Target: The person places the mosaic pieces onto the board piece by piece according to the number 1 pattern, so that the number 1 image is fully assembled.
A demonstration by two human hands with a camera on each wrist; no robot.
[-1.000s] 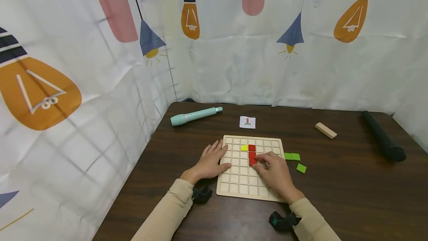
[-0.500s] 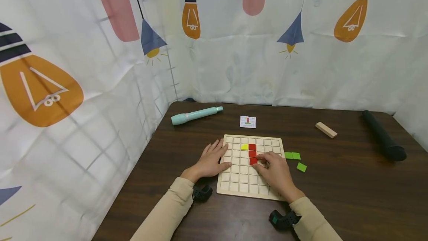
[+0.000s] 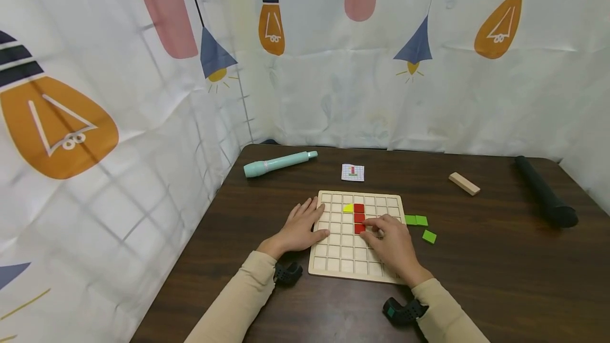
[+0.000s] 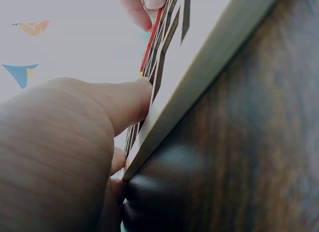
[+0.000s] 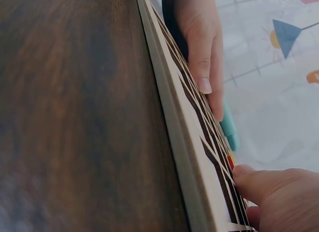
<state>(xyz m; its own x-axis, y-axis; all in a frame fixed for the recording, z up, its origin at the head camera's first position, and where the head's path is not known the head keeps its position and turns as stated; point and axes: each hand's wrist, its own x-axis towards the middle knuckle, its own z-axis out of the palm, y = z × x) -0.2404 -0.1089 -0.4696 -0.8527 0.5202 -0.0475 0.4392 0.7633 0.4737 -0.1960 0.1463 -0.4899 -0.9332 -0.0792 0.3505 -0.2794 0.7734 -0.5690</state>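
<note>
Here, tiles (image 3: 359, 218) (red) between hands (image 3: 299, 231) (image 3: 394, 245).

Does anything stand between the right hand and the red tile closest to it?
Nothing visible does: the right hand has its thumb and a fingertip at the edge of the closest red tile.

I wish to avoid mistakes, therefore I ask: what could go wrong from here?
First, the right grip is at the nearest red square tile, so a small slip might push it out of line. Second, the left grip rests on the left edge of the square, pale wooden grid board; pressing sideways could slide it and disturb the two green square tiles beside its right edge.
</note>
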